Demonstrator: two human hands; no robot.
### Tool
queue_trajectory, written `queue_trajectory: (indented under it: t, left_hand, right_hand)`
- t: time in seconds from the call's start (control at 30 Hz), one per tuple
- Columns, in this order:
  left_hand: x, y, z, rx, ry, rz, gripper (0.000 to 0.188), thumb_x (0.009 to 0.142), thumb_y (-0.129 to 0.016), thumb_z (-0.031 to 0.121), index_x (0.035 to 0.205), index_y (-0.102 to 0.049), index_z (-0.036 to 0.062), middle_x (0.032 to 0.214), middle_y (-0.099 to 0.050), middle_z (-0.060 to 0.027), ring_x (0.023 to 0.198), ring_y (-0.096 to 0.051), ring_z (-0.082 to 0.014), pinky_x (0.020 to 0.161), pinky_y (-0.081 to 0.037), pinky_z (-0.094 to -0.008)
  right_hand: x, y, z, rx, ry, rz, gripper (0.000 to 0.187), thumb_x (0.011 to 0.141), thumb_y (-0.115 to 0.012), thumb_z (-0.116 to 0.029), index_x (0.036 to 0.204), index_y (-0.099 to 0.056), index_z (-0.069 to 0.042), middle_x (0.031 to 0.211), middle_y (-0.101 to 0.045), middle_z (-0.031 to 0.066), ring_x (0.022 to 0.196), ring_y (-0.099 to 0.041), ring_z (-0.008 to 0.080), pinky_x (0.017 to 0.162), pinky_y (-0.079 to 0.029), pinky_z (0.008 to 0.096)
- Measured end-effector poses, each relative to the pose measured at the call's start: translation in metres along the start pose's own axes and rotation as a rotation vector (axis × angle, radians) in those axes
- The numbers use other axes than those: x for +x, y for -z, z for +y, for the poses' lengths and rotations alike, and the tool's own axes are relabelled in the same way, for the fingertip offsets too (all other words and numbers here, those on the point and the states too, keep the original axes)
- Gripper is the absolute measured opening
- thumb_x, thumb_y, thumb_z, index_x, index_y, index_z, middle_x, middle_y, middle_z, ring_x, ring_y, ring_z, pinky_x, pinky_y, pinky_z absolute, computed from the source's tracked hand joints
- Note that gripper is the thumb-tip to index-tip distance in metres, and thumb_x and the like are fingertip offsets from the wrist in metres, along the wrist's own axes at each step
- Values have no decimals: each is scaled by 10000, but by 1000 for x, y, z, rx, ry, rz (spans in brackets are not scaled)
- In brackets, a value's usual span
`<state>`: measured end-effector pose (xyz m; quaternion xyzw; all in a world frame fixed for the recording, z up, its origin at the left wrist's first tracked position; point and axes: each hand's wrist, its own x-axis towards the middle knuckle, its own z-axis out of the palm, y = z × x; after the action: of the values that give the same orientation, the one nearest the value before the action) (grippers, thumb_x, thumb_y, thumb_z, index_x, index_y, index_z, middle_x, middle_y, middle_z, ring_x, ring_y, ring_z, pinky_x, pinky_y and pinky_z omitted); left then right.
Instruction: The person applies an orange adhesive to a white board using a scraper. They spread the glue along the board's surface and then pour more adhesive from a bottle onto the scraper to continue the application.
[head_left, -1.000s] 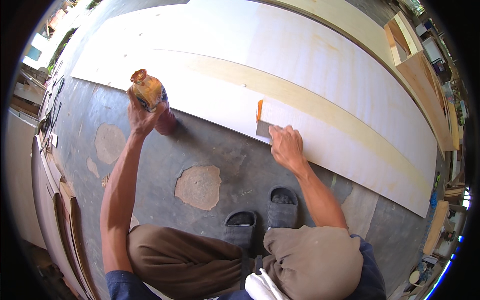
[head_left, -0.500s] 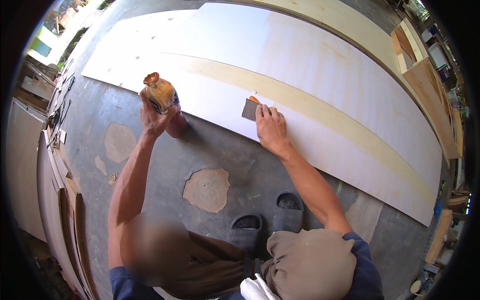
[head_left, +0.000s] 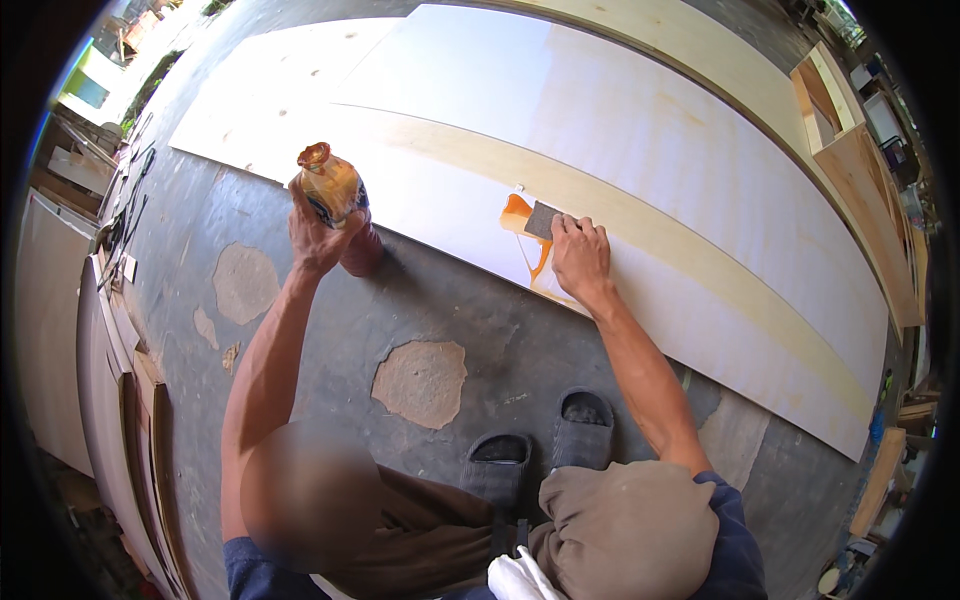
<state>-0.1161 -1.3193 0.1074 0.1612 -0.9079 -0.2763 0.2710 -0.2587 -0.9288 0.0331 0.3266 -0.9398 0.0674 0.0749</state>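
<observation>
My left hand (head_left: 322,238) is wrapped round an upright bottle (head_left: 332,188) with an open, brown-stained mouth, held over the floor by the panel's near edge. Its upper part is clear and orange-stained; its lower part looks reddish. My right hand (head_left: 583,255) grips a flat dark grey pad (head_left: 541,220) and presses it on the pale wooden panel (head_left: 430,215). Just left of the pad lies a patch of orange liquid (head_left: 516,209). A thin orange streak runs from the pad toward the panel's near edge. My fingers partly hide the pad.
A second pale panel (head_left: 450,70) lies against the far side of the first. Wooden frames (head_left: 865,190) stand at the far right. Boards (head_left: 105,345) lean at the left. Under me is a grey concrete floor (head_left: 330,400) with a worn patch (head_left: 420,383); my feet wear dark sandals.
My right hand has moved the pad to the right across the panel. More orange liquid now shows, with a streak toward the near edge. My left hand still holds the bottle in nearly the same place.
</observation>
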Motion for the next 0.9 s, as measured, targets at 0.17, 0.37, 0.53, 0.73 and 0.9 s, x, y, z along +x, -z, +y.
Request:
queue_trajectory:
  t: [0.17, 0.37, 0.53, 0.73, 0.9]
  left_hand:
    - [1, 1, 0, 24, -45, 29, 985, 704, -840, 433, 1445, -281, 106, 1186, -656, -270, 1019, -686, -495, 877, -547, -594]
    - [-1, -2, 1, 62, -34, 22, 978, 708, -837, 432, 1440, -278, 104, 1175, -657, -260, 1020, -687, -488, 871, -549, -591]
    - [-3, 5, -7, 72, -29, 22, 980, 706, -835, 435, 1438, -278, 98, 1180, -657, -260, 1014, -689, -488, 866, -552, -589]
    - [3, -1, 1, 39, -30, 12, 986, 712, -821, 465, 1444, -271, 100, 1188, -652, -276, 1015, -688, -495, 864, -550, -590]
    - [0, -4, -9, 38, -22, 17, 997, 712, -817, 484, 1444, -265, 93, 1184, -647, -281, 1013, -684, -503, 868, -540, -599]
  right_hand:
    - [-1, -16, -5, -65, 20, 95, 410, 960, -534, -127, 1324, -637, 32, 1257, -698, 154, 1148, -635, 305, 965, -483, 444]
    - [-3, -17, -11, -120, 22, 52, 390, 951, -580, -127, 1301, -641, 35, 1259, -681, 163, 1165, -629, 335, 991, -487, 481]
    - [-8, 10, -28, -3, 94, -135, 293, 910, -622, -118, 1166, -682, 13, 1144, -724, 156, 1081, -656, 330, 909, -497, 467]
    - [8, 2, 0, 43, 15, 44, 255, 913, -629, -136, 1117, -698, 1, 1112, -735, 151, 1051, -670, 329, 908, -501, 453]
    - [5, -1, -4, 43, 7, -54, 214, 921, -595, -136, 1063, -694, -10, 1081, -742, 157, 1043, -674, 344, 910, -506, 466]
